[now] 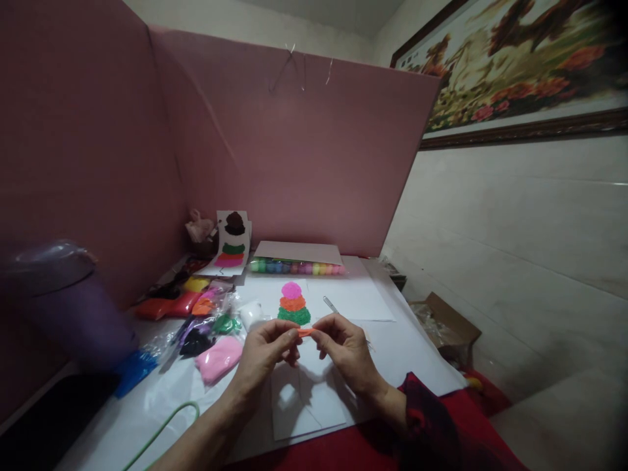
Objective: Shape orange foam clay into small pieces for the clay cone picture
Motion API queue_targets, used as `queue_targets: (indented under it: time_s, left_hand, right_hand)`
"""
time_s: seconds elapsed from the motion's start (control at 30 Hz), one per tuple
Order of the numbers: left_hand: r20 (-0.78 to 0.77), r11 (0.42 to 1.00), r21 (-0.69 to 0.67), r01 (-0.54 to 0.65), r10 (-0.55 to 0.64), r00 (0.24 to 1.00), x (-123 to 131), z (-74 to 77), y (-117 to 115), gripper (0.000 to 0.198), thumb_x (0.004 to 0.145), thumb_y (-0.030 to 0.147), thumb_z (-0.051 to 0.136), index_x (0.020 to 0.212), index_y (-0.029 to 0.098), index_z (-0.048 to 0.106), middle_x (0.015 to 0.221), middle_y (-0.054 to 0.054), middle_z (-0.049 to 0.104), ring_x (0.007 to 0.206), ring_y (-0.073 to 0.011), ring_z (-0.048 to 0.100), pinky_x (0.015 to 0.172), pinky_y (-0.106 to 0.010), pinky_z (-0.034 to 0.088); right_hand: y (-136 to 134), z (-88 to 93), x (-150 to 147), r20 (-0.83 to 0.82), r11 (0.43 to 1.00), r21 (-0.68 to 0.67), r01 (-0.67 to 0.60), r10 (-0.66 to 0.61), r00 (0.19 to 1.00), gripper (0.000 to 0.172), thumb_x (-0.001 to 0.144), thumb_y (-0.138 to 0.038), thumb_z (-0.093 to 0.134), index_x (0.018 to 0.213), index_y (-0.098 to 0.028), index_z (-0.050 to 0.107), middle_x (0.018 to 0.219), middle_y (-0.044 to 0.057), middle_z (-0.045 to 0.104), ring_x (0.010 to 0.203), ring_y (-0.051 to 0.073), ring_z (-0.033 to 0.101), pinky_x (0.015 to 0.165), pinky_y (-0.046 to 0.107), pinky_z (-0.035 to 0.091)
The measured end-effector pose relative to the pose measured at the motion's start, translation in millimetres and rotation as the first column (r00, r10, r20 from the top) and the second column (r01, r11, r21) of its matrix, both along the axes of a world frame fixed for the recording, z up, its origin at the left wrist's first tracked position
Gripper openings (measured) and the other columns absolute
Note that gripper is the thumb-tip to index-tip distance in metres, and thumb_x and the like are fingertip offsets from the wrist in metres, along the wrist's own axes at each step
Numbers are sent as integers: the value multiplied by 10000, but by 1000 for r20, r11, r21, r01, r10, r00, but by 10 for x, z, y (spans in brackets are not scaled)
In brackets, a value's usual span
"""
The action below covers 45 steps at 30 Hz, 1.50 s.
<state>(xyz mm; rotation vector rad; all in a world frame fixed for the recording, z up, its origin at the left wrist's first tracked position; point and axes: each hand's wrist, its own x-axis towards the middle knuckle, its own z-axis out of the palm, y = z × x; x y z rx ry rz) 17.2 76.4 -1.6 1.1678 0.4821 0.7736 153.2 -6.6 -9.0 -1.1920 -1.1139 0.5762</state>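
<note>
Pinching a thin orange strip (pixel 306 332), left grip (pixel 269 347) and right grip (pixel 346 345) both narrow, rough-textured tiered shape (pixel 293 303) just beyond

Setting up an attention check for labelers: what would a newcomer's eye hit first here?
Probably the small orange piece pinched between the left hand and right hand, low in the middle of the view, and just beyond it the bright pink, orange and green stacked shape. After that, likely the big pink panel across the back and the framed painting at upper right.
</note>
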Motion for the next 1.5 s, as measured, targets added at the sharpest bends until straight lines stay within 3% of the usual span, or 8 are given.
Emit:
queue_targets:
  time_s: [0.17,0.43,0.67,0.87,0.93,1.17,1.3,1.5]
  left_hand:
    - [1,992,75,97,-98,995,-11,20,-40,163,711,247,691,795,112,652,656,-25,623,510,-113,563,469,-241,475]
    - [-29,993,91,77,-75,997,11,31,-52,263,691,282,710,869,139,580,588,8,609,458,-124,552,407,-243,460]
    - [-70,993,62,99,-95,993,0,77,-68,258,704,332,689,815,101,648,548,-7,603,424,-104,512,418,-240,445]
    - [-99,991,88,101,-93,991,-10,83,-69,242,674,332,716,751,111,653,472,10,582,411,-105,520,446,-227,417]
    - [-94,992,83,95,-87,992,-6,74,-60,208,685,307,710,728,113,649,463,10,581,419,-101,520,455,-222,421]
    - [-34,1000,2,-27,27,999,1,67,-14,162,665,265,726,725,125,669,518,3,610,466,-108,538,465,-227,453]
    - [-31,1000,3,-2,2,1000,-10,71,-18,239,648,287,740,807,112,702,573,-14,626,484,-115,549,461,-238,457]
    - [-1,996,33,79,-79,997,6,33,-22,327,650,301,740,918,139,647,553,16,608,430,-109,531,431,-246,450]
  right_hand:
    - [26,9,16,-32,1000,-12,-16,16,999,90,791,-246,638,777,-158,640,615,-18,570,490,85,497,422,184,429]
    - [-30,47,-13,85,989,45,-143,139,987,139,827,-259,593,914,-172,658,726,13,588,562,107,552,495,222,486]
    - [-45,45,-39,145,990,48,-135,126,981,167,795,-201,612,962,-184,617,737,12,615,609,132,590,510,231,498]
    - [-83,76,-50,362,998,42,-36,18,932,57,800,-222,618,828,-176,636,729,29,630,649,155,585,641,295,497]
    - [-80,74,-53,322,998,38,-41,26,946,62,801,-237,623,797,-175,629,716,25,625,646,152,581,626,286,495]
    - [4,39,-11,-81,999,6,-50,51,995,138,737,-273,685,736,-158,609,575,-34,553,472,90,489,413,193,431]
    - [16,5,10,-50,1000,-6,-7,7,999,115,750,-267,669,765,-154,650,583,-21,572,461,88,474,401,194,417]
    - [1,-23,-8,30,995,34,-91,90,996,165,773,-222,625,932,-176,634,695,-2,596,525,105,531,457,222,476]
